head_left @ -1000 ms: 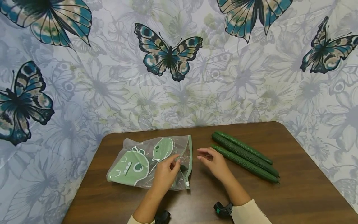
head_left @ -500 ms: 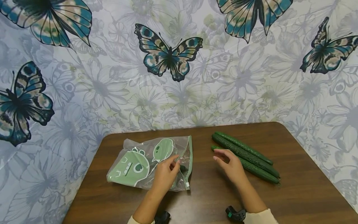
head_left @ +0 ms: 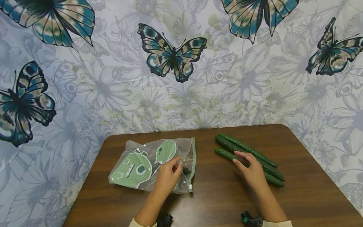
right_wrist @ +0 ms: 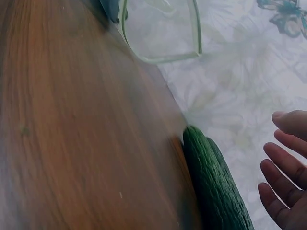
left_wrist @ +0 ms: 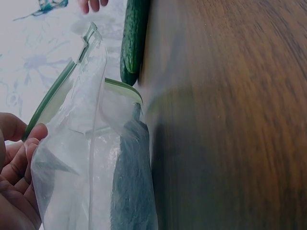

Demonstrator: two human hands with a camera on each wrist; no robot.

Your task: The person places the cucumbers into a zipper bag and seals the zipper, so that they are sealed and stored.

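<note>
A clear zip bag (head_left: 130,171) with green cartoon print lies on the table's left half, its mouth facing right. My left hand (head_left: 167,176) pinches the upper layer at the mouth, and the left wrist view shows the green zip edge (left_wrist: 50,96) lifted there. Inside the bag a cucumber (left_wrist: 129,182) lies along the bottom. Three more cucumbers lie side by side at the right; the nearest cucumber (head_left: 222,152) passes beneath my right hand (head_left: 253,171). That hand hovers with fingers spread, apart from the cucumber in the right wrist view (right_wrist: 288,177).
The brown wooden table (head_left: 204,205) carries the bag and the cucumbers. Behind it hangs a butterfly-print cloth (head_left: 238,94). A black wrist device (head_left: 250,219) shows at my right sleeve, another device (head_left: 164,220) at my left.
My right hand has moved right, from beside the bag's mouth to over the nearest cucumber. The left hand has kept its hold on the bag.
</note>
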